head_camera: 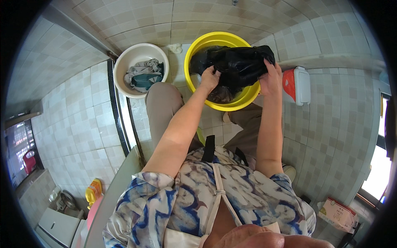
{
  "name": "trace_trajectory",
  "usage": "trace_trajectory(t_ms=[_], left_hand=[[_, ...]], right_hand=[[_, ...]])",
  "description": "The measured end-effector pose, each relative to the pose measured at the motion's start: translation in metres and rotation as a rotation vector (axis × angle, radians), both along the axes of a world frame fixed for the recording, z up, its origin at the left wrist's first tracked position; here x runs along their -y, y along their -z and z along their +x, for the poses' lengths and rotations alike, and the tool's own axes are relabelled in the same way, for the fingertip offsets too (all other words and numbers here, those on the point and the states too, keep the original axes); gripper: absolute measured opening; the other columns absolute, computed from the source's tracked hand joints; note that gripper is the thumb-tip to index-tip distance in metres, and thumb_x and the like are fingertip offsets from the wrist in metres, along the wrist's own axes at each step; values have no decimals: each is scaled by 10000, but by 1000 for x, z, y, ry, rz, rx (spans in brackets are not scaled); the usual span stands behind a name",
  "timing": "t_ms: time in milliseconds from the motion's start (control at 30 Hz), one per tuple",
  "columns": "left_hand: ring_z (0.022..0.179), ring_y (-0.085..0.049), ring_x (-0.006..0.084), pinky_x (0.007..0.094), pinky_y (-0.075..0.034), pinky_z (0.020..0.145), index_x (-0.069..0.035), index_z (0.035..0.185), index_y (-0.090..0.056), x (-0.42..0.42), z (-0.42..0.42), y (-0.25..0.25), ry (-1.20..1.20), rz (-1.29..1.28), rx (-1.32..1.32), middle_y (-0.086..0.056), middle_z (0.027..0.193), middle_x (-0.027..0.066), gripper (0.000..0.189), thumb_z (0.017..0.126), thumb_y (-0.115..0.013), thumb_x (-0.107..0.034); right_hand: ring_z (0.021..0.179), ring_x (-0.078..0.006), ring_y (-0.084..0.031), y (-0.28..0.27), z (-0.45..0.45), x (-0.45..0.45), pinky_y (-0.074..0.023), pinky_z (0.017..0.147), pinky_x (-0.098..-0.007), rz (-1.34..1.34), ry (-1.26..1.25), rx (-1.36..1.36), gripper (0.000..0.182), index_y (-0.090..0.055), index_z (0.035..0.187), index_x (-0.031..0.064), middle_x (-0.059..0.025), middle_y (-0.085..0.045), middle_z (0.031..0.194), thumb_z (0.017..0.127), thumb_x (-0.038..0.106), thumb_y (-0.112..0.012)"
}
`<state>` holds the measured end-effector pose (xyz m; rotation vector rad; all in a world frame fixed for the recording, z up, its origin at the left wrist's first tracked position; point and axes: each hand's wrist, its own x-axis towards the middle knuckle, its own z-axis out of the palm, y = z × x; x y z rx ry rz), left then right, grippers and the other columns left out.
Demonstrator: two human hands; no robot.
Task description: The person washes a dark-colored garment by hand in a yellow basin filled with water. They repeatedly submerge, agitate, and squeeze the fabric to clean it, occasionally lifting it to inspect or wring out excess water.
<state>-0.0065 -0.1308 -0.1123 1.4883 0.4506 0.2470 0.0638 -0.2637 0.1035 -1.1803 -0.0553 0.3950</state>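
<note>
A yellow plastic basin (222, 107) stands on the tiled floor before me, with dark wet cloth and some water in it. Black wet fabric (238, 62) is stretched between my two hands over the basin. My left hand (211, 78) pinches the fabric near the basin's middle. At the basin's right rim, my right hand (271, 77) grips the fabric's far end, which hangs slightly past the rim. To the left, a white basin (118, 74) contains a grey cloth (143, 68) and a dark green cloth (145, 80); neither hand touches them.
A white bin (302, 86) with a red bag is on the right. A pale crumpled cloth (175, 48) lies between the basins. At left run a metal door track (124, 114) and a glass panel (114, 189). A yellow bottle (93, 192) and a toilet (59, 226) are lower left.
</note>
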Motion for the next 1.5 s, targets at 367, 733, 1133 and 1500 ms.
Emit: trace_trajectory(t_ms=[367, 733, 1133, 1500], left_hand=[[819, -577, 170, 302, -458, 773, 12, 1024, -583, -21, 4, -52, -416, -362, -39, -639, 893, 90, 224, 844, -568, -120], [745, -553, 111, 258, -461, 690, -46, 964, -603, -23, -3, -123, -76, -605, 107, -610, 860, 16, 214, 759, -655, -82], [952, -595, 152, 281, -462, 821, -43, 1234, -535, -36, 2, -130, -20, -541, 164, -627, 1081, 39, 397, 861, -628, -141], [1065, -590, 287, 355, -459, 913, -10, 1213, -540, -7, 7, -18, 40, 131, -574, -614, 1140, 161, 416, 849, -584, -206]], right_hand=[[898, -237, -644, 149, 22, 68, -519, 780, -340, -1316, -53, 295, 552, -496, 1253, -46, -181, -626, 1074, 823, 246, -680], [1028, -359, -563, 133, -31, -14, -468, 859, -379, -1002, -207, 677, 441, -529, 1208, 23, -212, -592, 1094, 830, 221, -643], [1151, -261, -542, 103, -25, 39, -413, 1018, -399, 194, 103, -257, 361, -484, 1275, 8, -123, -568, 1250, 982, 216, -448], [1130, -260, -560, 35, -52, 29, -436, 992, -409, 326, -6, -297, 368, -511, 1249, 10, -119, -578, 1241, 968, 246, -489]])
